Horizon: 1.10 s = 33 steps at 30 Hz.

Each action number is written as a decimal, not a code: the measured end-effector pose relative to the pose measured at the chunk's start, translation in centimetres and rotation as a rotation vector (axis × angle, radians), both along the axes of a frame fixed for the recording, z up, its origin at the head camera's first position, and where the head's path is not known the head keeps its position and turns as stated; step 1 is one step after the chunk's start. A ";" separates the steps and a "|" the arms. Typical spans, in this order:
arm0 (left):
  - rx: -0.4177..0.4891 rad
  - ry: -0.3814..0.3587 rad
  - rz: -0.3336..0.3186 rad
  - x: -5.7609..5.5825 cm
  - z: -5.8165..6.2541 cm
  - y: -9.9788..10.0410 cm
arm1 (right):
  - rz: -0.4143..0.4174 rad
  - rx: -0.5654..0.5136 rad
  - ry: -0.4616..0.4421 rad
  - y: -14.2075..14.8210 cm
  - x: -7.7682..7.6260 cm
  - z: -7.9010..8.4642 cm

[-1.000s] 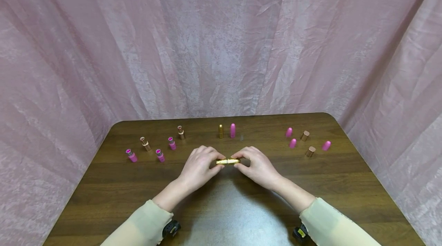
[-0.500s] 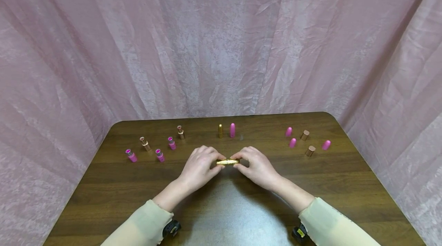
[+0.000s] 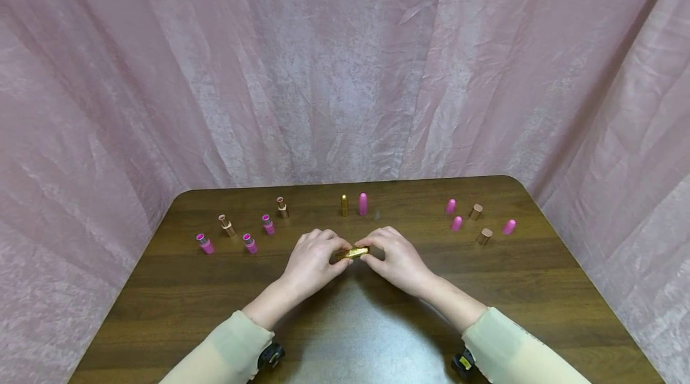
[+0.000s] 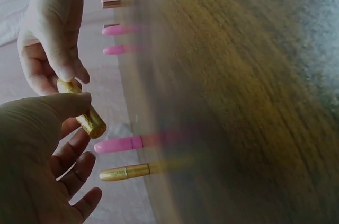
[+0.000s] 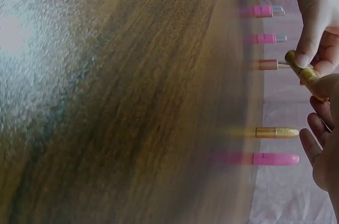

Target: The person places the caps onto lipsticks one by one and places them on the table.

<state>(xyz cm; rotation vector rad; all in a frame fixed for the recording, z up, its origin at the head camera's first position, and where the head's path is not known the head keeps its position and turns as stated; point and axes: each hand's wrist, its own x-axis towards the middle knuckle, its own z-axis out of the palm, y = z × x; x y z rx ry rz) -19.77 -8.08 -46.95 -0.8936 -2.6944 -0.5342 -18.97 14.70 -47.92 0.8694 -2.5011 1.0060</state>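
Over the bench (image 3: 162, 300), the left hand (image 3: 311, 261) and right hand (image 3: 399, 261) both pinch the gold lipstick tube (image 3: 357, 252) between them. Level half a second ago, it now slants up toward the right and looks slightly shorter, suggesting its halves are coming together. The hands partly cover it, so I can't make out the seam.

Pale pink velvety curtain (image 3: 345, 72) hanging in soft vertical folds behind and along both sides, dark brown wood-grain table (image 3: 539, 312) with rounded far corners, whitish glare on the tabletop's near middle.
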 end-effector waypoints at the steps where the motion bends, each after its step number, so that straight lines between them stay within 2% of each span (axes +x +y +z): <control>1: 0.000 -0.004 -0.001 -0.1 0.0 0.0 | 0.000 0.003 -0.005 0.1 0.0 0.1; 5: 0.009 -0.056 0.016 -0.7 -0.1 0.2 | -0.027 0.026 -0.051 0.6 0.1 0.5; 11: 0.088 -0.160 0.088 -3.0 -0.1 0.6 | -0.093 0.160 -0.105 2.3 0.0 0.8; 16: 0.148 -0.220 0.155 -4.8 -0.2 0.8 | -0.105 0.310 -0.088 3.6 0.2 0.6; 21: 0.187 -0.294 0.234 -6.4 -0.7 1.1 | -0.116 0.399 -0.064 4.7 0.3 0.2; 26: 0.218 -0.332 0.272 -7.6 -1.5 1.4 | -0.131 0.492 -0.034 5.6 0.5 -0.2; 33: 0.231 -0.360 0.311 -8.5 -2.4 1.8 | -0.124 0.495 -0.051 6.2 0.8 -0.6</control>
